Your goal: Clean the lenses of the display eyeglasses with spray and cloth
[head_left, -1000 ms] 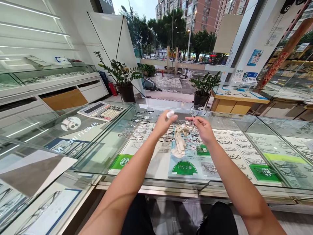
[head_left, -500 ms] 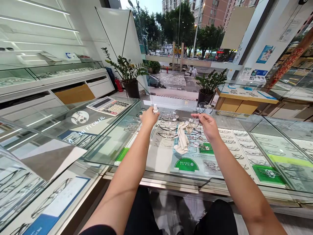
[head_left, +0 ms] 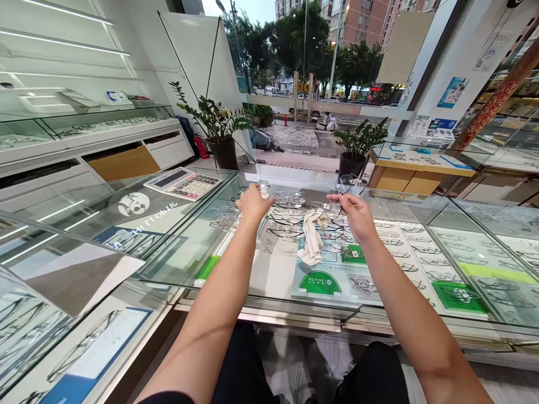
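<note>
My left hand (head_left: 254, 203) is over the far left part of the glass counter, its thumb spread away from the fingers. Just beyond it stands a small white bottle (head_left: 264, 192), partly hidden by the hand, which appears not to grip it. Between the thumb and fingers of my right hand (head_left: 354, 212) is a pair of eyeglasses (head_left: 349, 185) with thin frames and round lenses, raised above the counter. A crumpled cream cloth (head_left: 311, 241) lies on the glass between my hands. Several pairs of glasses (head_left: 286, 230) are spread around the cloth.
The glass display counter (head_left: 269, 306) runs across in front of me, with rows of frames inside. On its left part is a calculator (head_left: 183, 183). Beyond the counter stand two potted plants (head_left: 223, 151) by the window. A paper sheet (head_left: 84, 275) lies at the near left.
My left hand has loosened from around the white bottle, its thumb now spread further out. My right hand still holds the eyeglasses in much the same place. The view has shifted slightly.
</note>
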A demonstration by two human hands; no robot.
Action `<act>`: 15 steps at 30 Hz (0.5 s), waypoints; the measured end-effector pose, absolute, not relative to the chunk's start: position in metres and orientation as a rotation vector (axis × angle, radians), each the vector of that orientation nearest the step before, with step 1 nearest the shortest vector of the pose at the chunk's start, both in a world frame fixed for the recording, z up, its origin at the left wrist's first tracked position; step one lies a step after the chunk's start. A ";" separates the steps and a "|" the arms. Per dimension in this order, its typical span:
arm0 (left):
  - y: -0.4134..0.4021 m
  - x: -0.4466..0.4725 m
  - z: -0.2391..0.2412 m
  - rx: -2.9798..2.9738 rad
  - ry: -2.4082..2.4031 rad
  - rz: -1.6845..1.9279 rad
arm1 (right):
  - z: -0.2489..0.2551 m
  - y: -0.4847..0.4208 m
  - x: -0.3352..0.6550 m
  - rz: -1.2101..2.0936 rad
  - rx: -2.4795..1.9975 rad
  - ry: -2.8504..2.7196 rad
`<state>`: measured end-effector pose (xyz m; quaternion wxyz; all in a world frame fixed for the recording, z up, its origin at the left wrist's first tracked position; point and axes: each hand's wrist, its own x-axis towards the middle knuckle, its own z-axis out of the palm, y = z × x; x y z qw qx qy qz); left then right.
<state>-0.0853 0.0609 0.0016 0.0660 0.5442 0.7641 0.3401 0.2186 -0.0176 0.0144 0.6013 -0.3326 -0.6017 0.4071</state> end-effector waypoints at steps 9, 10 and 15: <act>0.026 -0.033 0.017 2.123 1.561 1.221 | 0.018 -0.018 0.221 0.926 -0.753 -1.384; 0.024 -0.026 0.014 2.147 1.529 1.117 | 0.018 -0.018 0.220 0.927 -0.744 -1.382; 0.014 -0.006 0.006 2.278 1.675 0.580 | 0.020 -0.020 0.219 0.931 -0.749 -1.394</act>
